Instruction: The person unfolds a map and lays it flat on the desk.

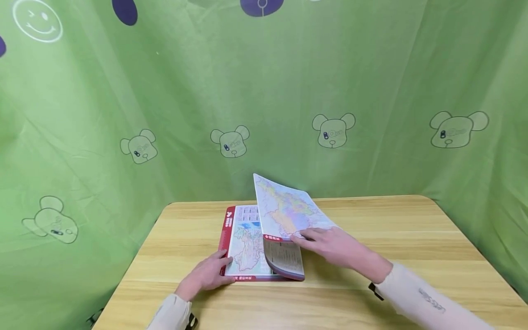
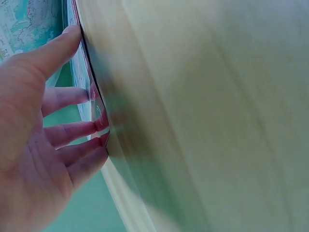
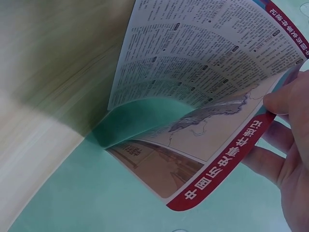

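R grip [image 1: 330, 245] is pinching the raised map [image 1: 284, 206], fwd of it, while L grip [image 1: 208, 271], fingers extended, is touching the lower map [image 1: 247, 247] at its R; steady, light tension is prob. avoiding creases.

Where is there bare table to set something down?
The table is bare between the raised map and the right edge, beyond the right hand, and between the lower map and the left edge. Mid-table is crowded: the left hand touches the lower map, the right pinches the raised one.
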The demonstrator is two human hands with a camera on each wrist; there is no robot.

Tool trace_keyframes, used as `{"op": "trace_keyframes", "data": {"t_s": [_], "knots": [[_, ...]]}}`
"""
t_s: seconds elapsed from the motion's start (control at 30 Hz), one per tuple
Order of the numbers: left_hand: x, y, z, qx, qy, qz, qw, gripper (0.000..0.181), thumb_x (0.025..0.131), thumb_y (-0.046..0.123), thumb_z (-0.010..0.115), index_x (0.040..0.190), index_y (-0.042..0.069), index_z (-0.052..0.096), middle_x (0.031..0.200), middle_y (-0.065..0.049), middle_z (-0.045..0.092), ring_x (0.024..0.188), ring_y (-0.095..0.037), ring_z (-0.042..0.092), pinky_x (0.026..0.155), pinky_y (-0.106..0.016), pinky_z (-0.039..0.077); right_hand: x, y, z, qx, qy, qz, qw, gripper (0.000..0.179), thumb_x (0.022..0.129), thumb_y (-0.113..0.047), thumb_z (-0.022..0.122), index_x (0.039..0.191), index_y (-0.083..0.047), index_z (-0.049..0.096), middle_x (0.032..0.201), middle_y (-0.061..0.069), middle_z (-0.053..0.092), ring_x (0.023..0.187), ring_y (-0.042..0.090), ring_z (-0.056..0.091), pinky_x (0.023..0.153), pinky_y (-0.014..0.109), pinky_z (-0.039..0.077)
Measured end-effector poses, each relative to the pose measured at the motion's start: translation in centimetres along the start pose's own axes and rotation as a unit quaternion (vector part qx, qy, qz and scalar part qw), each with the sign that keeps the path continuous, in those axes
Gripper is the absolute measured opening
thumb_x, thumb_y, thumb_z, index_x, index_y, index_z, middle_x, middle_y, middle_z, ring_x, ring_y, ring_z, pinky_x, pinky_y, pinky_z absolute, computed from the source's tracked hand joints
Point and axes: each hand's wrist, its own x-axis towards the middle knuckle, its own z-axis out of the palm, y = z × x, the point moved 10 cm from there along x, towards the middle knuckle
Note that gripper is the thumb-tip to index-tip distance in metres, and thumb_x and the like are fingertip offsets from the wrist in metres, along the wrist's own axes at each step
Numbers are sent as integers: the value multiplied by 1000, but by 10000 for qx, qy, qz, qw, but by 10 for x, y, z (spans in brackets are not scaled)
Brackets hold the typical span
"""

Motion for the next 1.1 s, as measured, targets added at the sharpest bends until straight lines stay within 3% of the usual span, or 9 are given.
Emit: {"op": "trace_keyframes", "data": {"t_s": [0.43,0.57,0.67,0.73,1.1], "knots": [[1,-3,-2,-270,10,-20,9996,66,79,46,73,128,6,58,143,-22,39,129,-39,39,104,-52,35,-22,15,-17,54,366,114,9993,58,78,-1,49,134,-16,52,114,7,63,95,22,64,53,35,53],[1,-6,-1,-319,-8,-14,9995,66,79,46,73,129,5,58,144,-22,38,130,-40,38,104,-52,35,-28,20,-23,33,495,171,9986,48,94,-4,28,133,-17,53,112,6,63,92,21,64,46,32,49],[2,-7,0,-309,-15,1,9995,67,79,46,73,130,5,57,144,-22,37,130,-40,38,104,-52,35,-32,22,-27,-41,621,187,9979,55,101,-12,9,131,-17,54,110,6,63,90,21,64,42,31,47],[2,-8,1,-299,-22,-14,9996,67,79,46,73,130,6,57,145,-21,37,130,-39,38,104,-52,35,-35,24,-28,-99,680,198,9974,56,102,-14,6,131,-17,55,109,6,64,90,21,64,40,30,45],[1,-9,0,-377,6,3,9993,67,79,43,74,130,3,56,145,-23,36,130,-41,37,104,-52,35,-53,28,-35,-167,932,209,9953,50,104,-15,13,128,-16,56,107,4,64,86,19,64,34,25,37]]}}
